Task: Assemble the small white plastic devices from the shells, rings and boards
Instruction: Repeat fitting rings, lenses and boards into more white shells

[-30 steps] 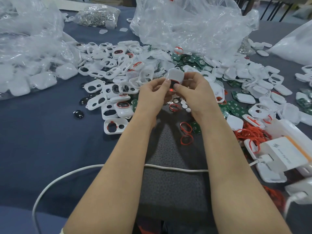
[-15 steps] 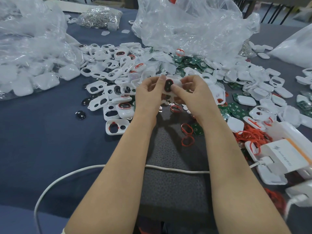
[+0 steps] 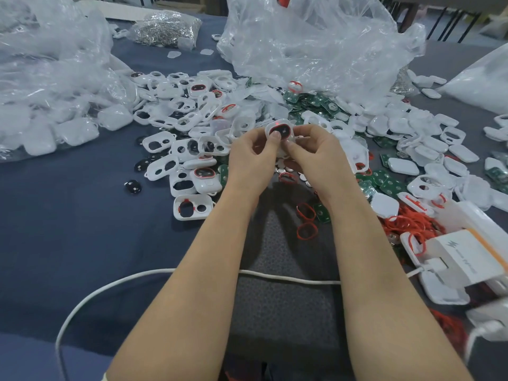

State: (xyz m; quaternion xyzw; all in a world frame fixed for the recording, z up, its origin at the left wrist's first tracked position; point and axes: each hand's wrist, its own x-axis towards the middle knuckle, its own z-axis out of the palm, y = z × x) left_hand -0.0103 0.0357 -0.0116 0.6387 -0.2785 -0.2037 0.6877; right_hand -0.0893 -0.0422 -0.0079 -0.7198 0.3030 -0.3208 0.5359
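Head view: both hands are up over the worktop (image 3: 68, 229), pinching one white device (image 3: 280, 132) between them. The left hand (image 3: 253, 158) holds its left edge, thumb tip on the front face. The right hand (image 3: 316, 158) has its fingers curled round the right edge. The device faces the camera: dark oval window with a red rim, small red glow above it.

A heap of white shells (image 3: 192, 119) lies just left of the hands, some with red rings fitted. Green boards (image 3: 390, 185) are scattered right of the hands, beside a tangle of loose red rings (image 3: 412, 224). Two single rings (image 3: 306, 211) lie near the right forearm.

Black oval inserts (image 3: 133, 187) sit left of the shells. Clear plastic bags (image 3: 316, 45) are at the back. A white cable (image 3: 288, 279) runs under both forearms, and a white box (image 3: 467, 257) sits at the right edge.
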